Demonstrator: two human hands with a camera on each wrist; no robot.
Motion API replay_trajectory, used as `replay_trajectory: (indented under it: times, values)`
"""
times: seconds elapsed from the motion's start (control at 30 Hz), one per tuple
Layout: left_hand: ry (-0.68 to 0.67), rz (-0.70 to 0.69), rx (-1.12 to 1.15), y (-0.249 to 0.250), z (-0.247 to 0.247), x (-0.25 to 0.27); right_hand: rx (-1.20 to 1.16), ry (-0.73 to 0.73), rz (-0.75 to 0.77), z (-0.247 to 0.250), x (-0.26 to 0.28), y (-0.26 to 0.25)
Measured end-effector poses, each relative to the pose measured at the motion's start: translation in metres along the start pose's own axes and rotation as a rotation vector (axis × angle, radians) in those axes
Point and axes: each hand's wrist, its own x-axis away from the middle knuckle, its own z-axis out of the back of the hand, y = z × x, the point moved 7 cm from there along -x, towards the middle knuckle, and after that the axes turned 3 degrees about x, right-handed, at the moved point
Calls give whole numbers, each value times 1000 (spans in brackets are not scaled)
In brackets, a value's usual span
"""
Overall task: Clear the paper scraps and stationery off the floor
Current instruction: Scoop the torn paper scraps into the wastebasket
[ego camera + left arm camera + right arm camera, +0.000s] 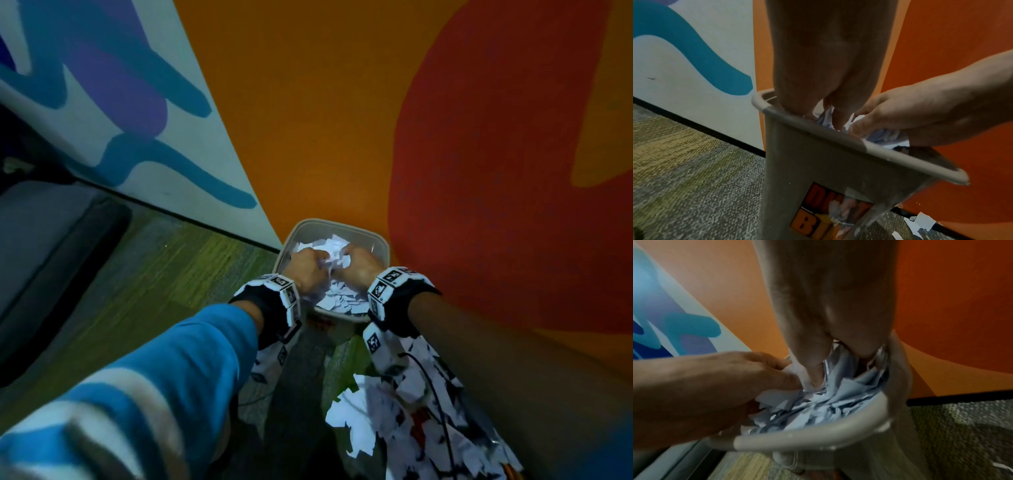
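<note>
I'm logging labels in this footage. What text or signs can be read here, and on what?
"DU..T BI.." on the orange sticker on the bin; paper covers the middle letters, probably "DUST BIN".
Square black-and-white code markers, no words, on the wrist bands.
Dark print on the floor scraps: too blurred to read.

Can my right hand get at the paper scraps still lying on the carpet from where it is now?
Probably not yet: the right hand is in the dustbin holding scraps, while the floor scraps lie uncovered below your forearm.
</note>
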Motion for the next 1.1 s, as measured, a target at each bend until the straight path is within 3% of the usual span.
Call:
replay_trajectory:
  times: [0.17,0.33,0.6,0.73,0.87,1.1]
  values:
    - [-79,34,-48,-5,-7,-7,138,-150,-30,-28,-30,21]
    - [-168,-37,-123,17,25,1,89,-261,98,22,20,-28]
    - [-193,-47,-162,38,78,18,76,-275,172,77,39,-36]
    - [-281,-72,-312,30,55,19,325,-286,265,60,37,-32]
    - [-388,-27,-371,6,7,5,639,-355,245,13,13,-9]
    - [-514,67,-349,-26,-34,-33,722,-484,163,-31,-32,7]
